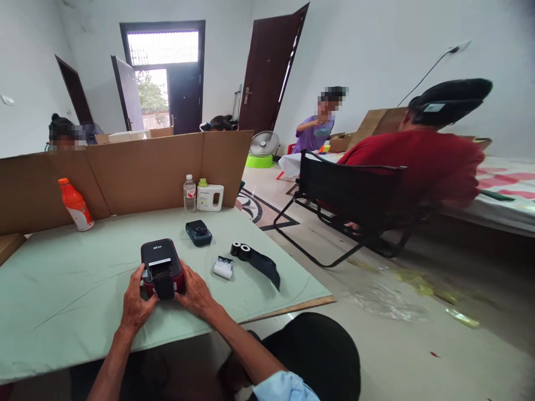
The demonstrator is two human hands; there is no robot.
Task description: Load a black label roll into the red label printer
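Note:
A black and red label printer (161, 250) rests on the pale green tabletop, with a white label strip across its top. A black strip (164, 285) hangs down over its front. My left hand (136, 303) grips the printer's left side, thumb at the front edge. On the other side my right hand (195, 289) is closed around the right front corner. A small dark blue device (199, 233) lies farther back. To the right are a white roll with a dark torn end (223, 267) and a black ribbon (263, 264) trailing from two small rolls.
A cardboard screen (142, 172) stands along the table's back. Before it are an orange bottle (76, 205), a clear water bottle (189, 194) and a white jug (210, 197). At right, a person in red (409, 161) sits in a black folding chair (346, 189); plastic wrap (384, 298) litters the floor.

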